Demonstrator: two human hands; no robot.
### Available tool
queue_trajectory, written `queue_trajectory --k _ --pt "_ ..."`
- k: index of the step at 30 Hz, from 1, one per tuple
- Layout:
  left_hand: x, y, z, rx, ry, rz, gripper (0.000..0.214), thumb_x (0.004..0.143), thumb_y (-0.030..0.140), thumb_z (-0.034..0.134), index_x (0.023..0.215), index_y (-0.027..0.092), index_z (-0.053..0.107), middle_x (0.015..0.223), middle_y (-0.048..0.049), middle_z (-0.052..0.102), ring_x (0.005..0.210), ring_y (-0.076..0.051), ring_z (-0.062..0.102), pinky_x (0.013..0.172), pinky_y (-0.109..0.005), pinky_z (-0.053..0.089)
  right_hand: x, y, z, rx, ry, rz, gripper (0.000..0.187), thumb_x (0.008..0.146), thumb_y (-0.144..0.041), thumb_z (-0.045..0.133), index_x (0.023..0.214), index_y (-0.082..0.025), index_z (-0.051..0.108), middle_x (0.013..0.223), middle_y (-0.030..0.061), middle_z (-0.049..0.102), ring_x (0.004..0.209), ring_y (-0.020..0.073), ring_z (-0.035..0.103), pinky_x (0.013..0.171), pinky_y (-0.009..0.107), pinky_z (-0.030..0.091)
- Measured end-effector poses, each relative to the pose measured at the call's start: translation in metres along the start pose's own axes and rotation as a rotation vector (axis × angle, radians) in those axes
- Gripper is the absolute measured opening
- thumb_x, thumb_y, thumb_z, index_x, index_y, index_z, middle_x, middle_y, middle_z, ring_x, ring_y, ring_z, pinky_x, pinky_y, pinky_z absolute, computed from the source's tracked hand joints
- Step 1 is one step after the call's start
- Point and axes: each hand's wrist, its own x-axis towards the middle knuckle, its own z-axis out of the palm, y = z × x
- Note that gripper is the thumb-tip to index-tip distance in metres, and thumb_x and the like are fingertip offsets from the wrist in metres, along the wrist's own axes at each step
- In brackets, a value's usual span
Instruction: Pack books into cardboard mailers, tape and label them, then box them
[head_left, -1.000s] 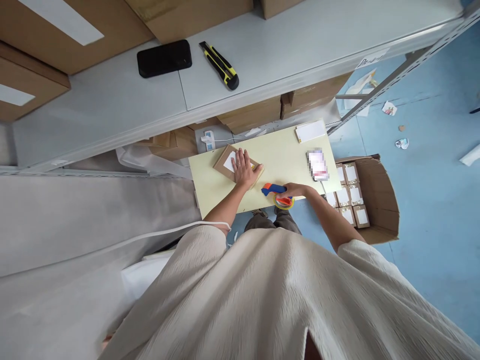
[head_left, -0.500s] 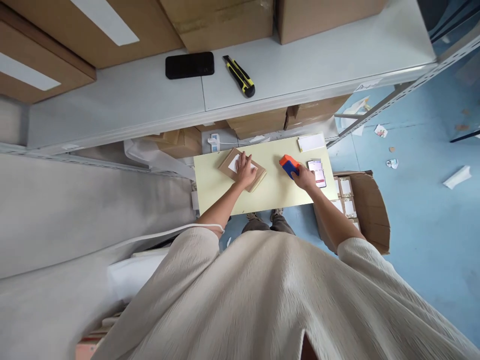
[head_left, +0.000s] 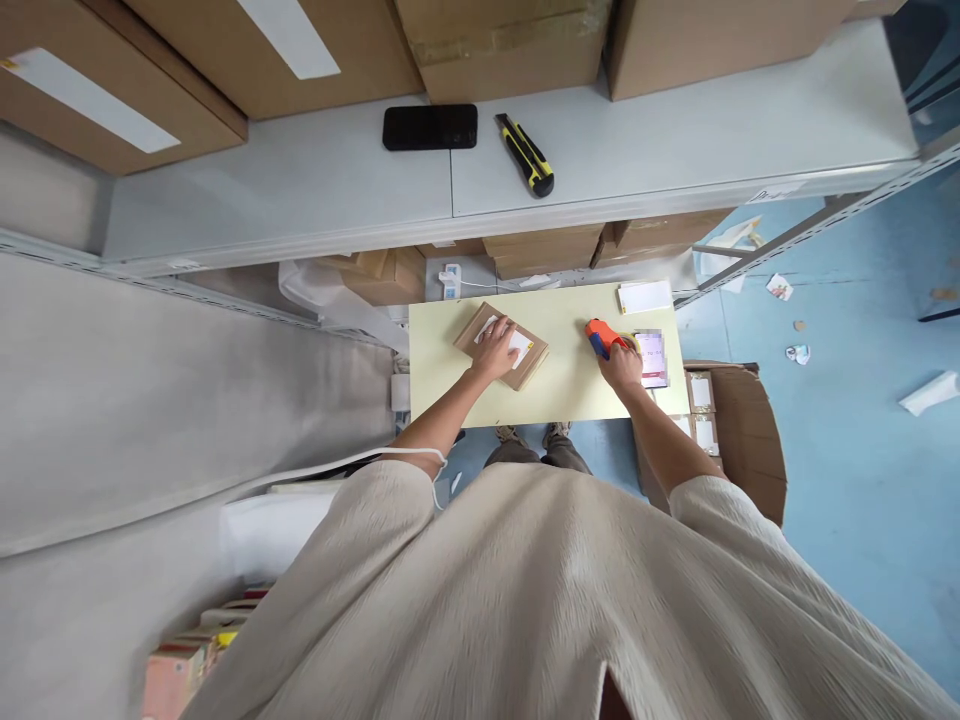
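Head view, occlusion first. Left hand (head_left: 495, 350) covers the middle of the flat carton (head_left: 526, 372), so most of its white label (head_left: 520, 346) is unreadable; whether anything lies under the carton, can't tell. Right hand (head_left: 622, 368) hides the rear half of the orange-and-blue tape dispenser (head_left: 602, 334); only a sliver of the yellowish tape roll (head_left: 634, 342) shows past the knuckles. The lit phone (head_left: 654, 358) is partly pixelated, screen text not legible. Large cartons (head_left: 510, 45) on the grey shelf (head_left: 300, 175) are cut off by the top edge. The open-topped cardboard box (head_left: 750, 430) is partly behind the right forearm, so the small labelled cartons (head_left: 705, 433) inside can't be counted. Shoes are half hidden under the worktop (head_left: 435, 345).

Hands: left is palm down, fingers loosely spread across the carton's top face, resting on it rather than wrapped around it. Right is closed around the tape dispenser, nose pointing toward the far left, just beside the lit phone. Finger placement on its underside isn't visible.

Carton sits at an angle on the left half of the worktop; dispenser is on the right, well apart from it. White box (head_left: 645, 297) is at the far right corner. Utility knife (head_left: 525, 155) and black phone (head_left: 430, 127) lie on the grey shelf.
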Motion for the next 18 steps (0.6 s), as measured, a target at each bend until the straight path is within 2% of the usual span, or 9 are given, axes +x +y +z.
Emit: queue_trajectory --k 3,5,7,9,12,15,18 --pt "-0.004 -0.002 -0.004 -0.005 -0.027 0.012 0.069 0.104 0.027 0.064 0.171 0.023 0.053 0.187 -0.0136 0.039 0.172 -0.038 0.035 0.141 -0.055 0.033 -0.013 -0.006 -0.002 0.011 0.124 -0.059 0.038 0.104 -0.036 0.061 0.129 -0.011 0.074 0.133 0.0288 0.076 0.138 0.0443 0.062 0.117 0.056 0.047" --pt "-0.004 -0.006 -0.008 -0.037 -0.029 0.023 0.063 0.105 0.024 0.062 0.168 0.024 0.056 0.184 -0.0129 0.044 0.170 -0.036 0.039 0.140 -0.053 0.035 -0.023 -0.017 -0.002 0.065 0.162 -0.095 0.037 0.105 -0.037 0.058 0.128 -0.013 0.076 0.135 0.0270 0.076 0.138 0.0438 0.061 0.117 0.057 0.049" --pt "0.000 -0.015 -0.014 -0.075 0.019 0.019 0.058 0.106 0.021 0.059 0.164 0.024 0.061 0.181 -0.0127 0.048 0.169 -0.034 0.041 0.140 -0.052 0.035 -0.033 -0.034 -0.001 0.195 0.076 -0.087 0.033 0.106 -0.040 0.059 0.121 -0.017 0.078 0.126 0.0233 0.079 0.128 0.0411 0.068 0.111 0.054 0.054" --pt "0.006 -0.026 -0.021 -0.104 0.108 -0.032 0.055 0.106 0.021 0.058 0.162 0.023 0.063 0.181 -0.0136 0.047 0.170 -0.035 0.040 0.140 -0.053 0.036 -0.038 -0.056 0.002 0.404 -0.076 -0.028 0.031 0.104 -0.045 0.064 0.118 -0.021 0.078 0.118 0.0189 0.082 0.115 0.0371 0.075 0.101 0.048 0.060" --pt "0.018 -0.047 -0.031 -0.148 0.183 -0.160 0.061 0.104 0.022 0.062 0.164 0.021 0.059 0.184 -0.0169 0.043 0.171 -0.038 0.038 0.140 -0.058 0.036 -0.039 -0.090 0.009 0.732 -0.272 0.104 0.040 0.099 -0.050 0.073 0.128 -0.022 0.076 0.121 0.0138 0.082 0.102 0.0296 0.080 0.088 0.040 0.064" --pt "0.027 -0.065 -0.035 -0.205 0.166 -0.212 0.067 0.101 0.021 0.063 0.168 0.022 0.056 0.184 -0.0173 0.044 0.172 -0.037 0.038 0.140 -0.058 0.036 -0.037 -0.116 0.013 0.858 -0.289 0.177 0.063 0.091 -0.055 0.082 0.145 -0.025 0.070 0.123 0.0103 0.082 0.101 0.0251 0.079 0.085 0.035 0.064" --pt "0.030 -0.074 -0.033 -0.263 0.120 -0.202 0.075 0.099 0.021 0.065 0.173 0.023 0.051 0.182 -0.0158 0.048 0.169 -0.037 0.043 0.140 -0.057 0.038 -0.036 -0.132 0.013 0.853 -0.284 0.221 0.081 0.090 -0.058 0.082 0.161 -0.027 0.060 0.124 0.0092 0.081 0.106 0.0258 0.078 0.090 0.036 0.065"
